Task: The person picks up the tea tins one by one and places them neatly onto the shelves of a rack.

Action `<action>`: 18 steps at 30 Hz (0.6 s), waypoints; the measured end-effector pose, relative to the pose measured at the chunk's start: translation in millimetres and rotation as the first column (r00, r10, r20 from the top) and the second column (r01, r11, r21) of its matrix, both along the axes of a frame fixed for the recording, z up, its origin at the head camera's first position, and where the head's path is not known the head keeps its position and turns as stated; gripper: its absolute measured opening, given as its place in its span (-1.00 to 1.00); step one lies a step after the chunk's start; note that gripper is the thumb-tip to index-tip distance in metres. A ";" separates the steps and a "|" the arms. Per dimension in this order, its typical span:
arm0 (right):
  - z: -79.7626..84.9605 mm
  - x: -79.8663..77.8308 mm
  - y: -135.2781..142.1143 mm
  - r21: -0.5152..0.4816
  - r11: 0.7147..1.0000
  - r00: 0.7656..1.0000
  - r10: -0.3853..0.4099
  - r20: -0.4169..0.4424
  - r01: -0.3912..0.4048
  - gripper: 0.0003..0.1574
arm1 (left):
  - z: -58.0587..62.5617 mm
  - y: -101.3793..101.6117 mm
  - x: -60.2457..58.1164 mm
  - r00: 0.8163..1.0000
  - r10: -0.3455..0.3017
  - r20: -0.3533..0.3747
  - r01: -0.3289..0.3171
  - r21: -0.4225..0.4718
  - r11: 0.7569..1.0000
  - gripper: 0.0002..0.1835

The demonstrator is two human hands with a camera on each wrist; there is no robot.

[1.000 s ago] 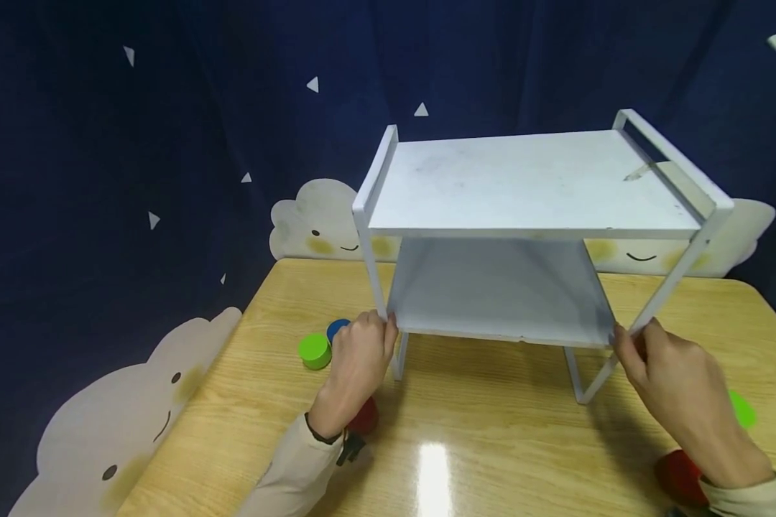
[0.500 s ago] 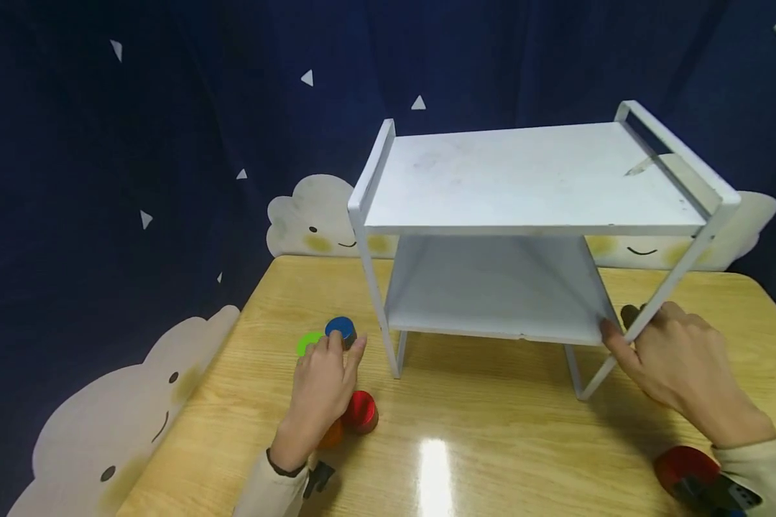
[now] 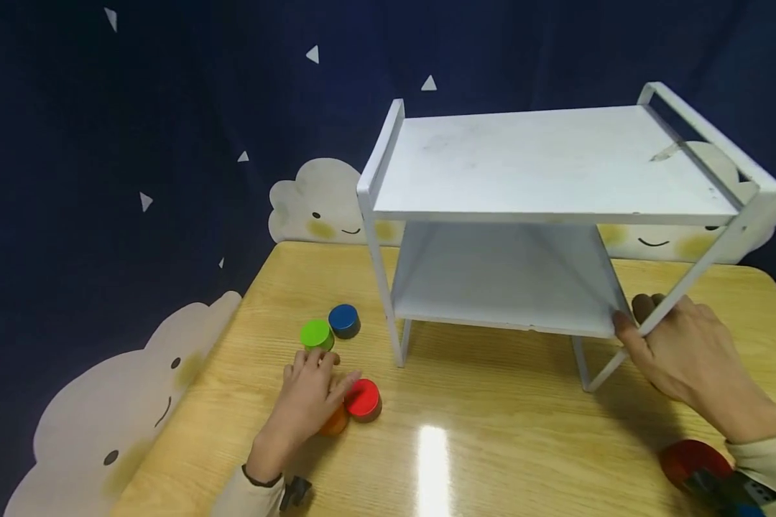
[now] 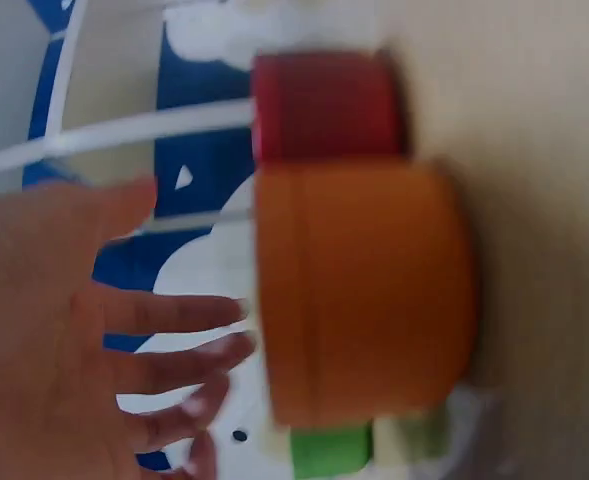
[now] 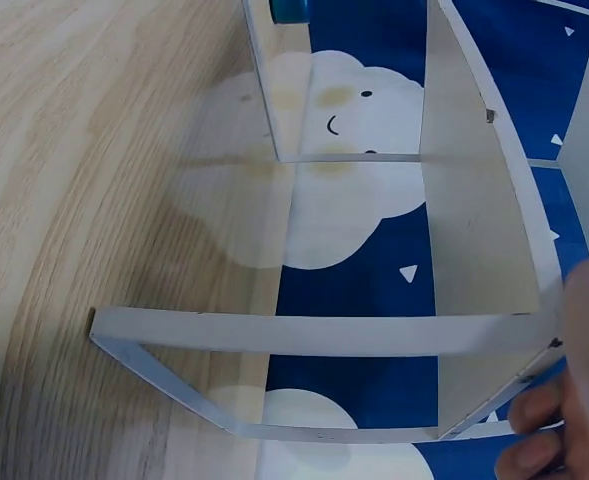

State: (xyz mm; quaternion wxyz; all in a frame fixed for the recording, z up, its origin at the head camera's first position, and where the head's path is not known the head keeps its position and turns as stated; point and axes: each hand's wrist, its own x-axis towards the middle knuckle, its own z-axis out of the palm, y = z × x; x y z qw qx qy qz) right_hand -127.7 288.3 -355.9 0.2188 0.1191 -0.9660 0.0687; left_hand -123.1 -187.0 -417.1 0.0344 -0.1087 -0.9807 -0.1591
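Note:
A white two-tier shelf rack (image 3: pixel 556 165) stands on the wooden table. My right hand (image 3: pixel 685 352) holds it at the right front leg, thumb against the lower board's corner and fingers behind the leg. In the right wrist view, the thumb and fingertips show around that corner. To the left of the rack, my left hand (image 3: pixel 307 391) hovers with spread fingers over an orange round block (image 4: pixel 364 300), partly hiding it in the head view. A red round block (image 3: pixel 363 399) sits right beside the orange one. Just beyond the fingertips are a green round block (image 3: pixel 316 334) and a blue round block (image 3: pixel 344 320).
Another red round block (image 3: pixel 692 463) lies by the right forearm, partly covered by the wrist camera. A dark blue curtain (image 3: pixel 168 108) with cloud cutouts and white triangles hangs behind and left of the table (image 3: pixel 491 445).
My left hand has let go of the rack's left front leg and moved left and toward me, over the orange block. The right hand stays on the rack. The head view has tilted slightly.

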 end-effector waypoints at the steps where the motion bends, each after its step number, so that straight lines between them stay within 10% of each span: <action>1: -0.3 0.6 0.3 0.004 1.000 1.000 0.003 -0.004 -0.003 -0.59 | -2.2 2.4 1.2 1.000 -0.029 0.008 0.029 -0.009 1.000 -0.38; 18: -0.6 0.4 -0.6 -0.002 1.000 0.999 0.000 -0.033 0.000 -0.58 | -23.2 14.3 9.6 0.985 -0.165 -0.051 0.163 -0.045 0.986 -0.28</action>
